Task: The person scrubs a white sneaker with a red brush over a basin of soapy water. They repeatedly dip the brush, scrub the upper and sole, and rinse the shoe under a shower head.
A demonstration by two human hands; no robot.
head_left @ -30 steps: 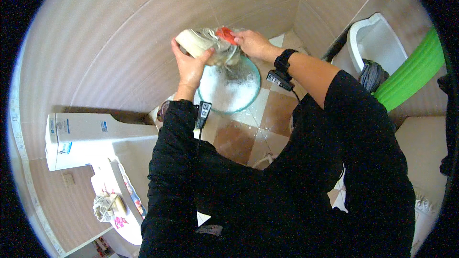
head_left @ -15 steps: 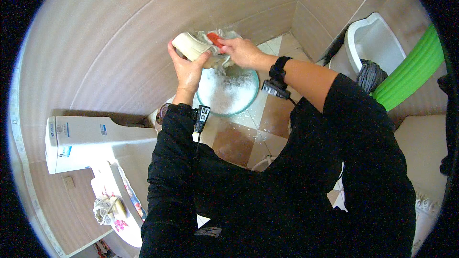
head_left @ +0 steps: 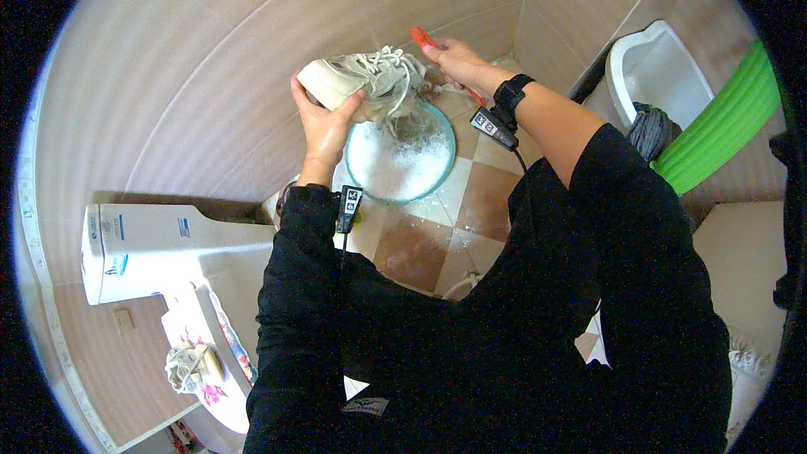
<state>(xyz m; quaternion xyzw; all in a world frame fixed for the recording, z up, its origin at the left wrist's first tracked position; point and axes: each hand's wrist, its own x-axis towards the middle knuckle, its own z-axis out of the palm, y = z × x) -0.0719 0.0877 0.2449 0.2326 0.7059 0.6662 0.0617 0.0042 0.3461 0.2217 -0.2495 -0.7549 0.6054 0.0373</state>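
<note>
My left hand (head_left: pixel 326 126) grips a pale sneaker (head_left: pixel 382 84) by its heel end, above the basin. White laces hang over the shoe's upper, which looks wet. In my right hand (head_left: pixel 461 64) is a red-handled brush (head_left: pixel 422 37), held to the right of the shoe and apart from it. The brush's bristles do not show clearly. Beneath both hands a round basin (head_left: pixel 395 170) with a greenish rim holds white suds and greyish water.
A white toilet (head_left: pixel 176 240) stands to the left, with another shoe (head_left: pixel 192 368) on its lid. On the right are a white urinal-like fixture (head_left: pixel 664 63), a grey mop head (head_left: pixel 652 134) and a bright green ribbed object (head_left: pixel 727 118). Tiled walls rise close ahead.
My right hand with the brush has moved off the shoe, to the right and up. The sneaker's laces and upper now show. My left hand keeps its grip in nearly the same place.
</note>
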